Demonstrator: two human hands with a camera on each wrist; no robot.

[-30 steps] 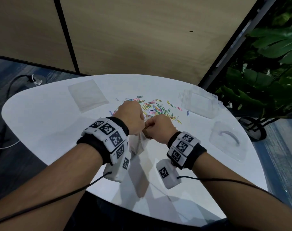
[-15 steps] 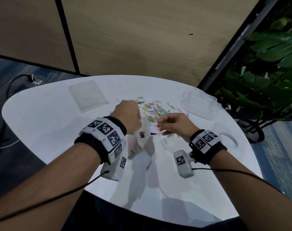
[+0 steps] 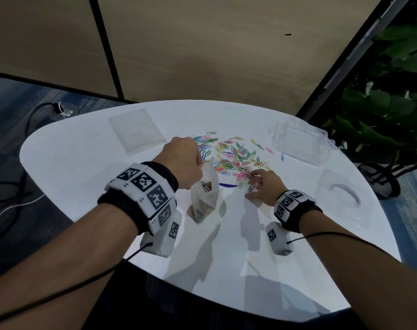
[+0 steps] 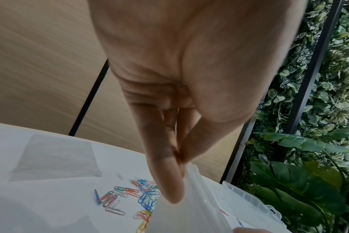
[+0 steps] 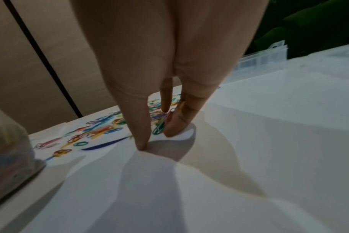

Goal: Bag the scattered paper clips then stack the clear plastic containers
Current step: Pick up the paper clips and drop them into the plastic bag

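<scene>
The left hand [image 3: 182,163] pinches the top edge of a small clear bag [image 3: 206,191] (some clips already inside) standing near the middle of the white table [image 3: 71,167]. Just right, the right hand [image 3: 265,186] pinches paper clips [image 3: 236,156] at the scatter's near edge.

Coloured paper clips [image 3: 236,158] are scattered mid-table. A small clear bag [image 3: 206,191] is held upright beside them — some clips inside. Clear plastic containers [image 3: 298,144] are set apart — unstacked — at the right.
</scene>
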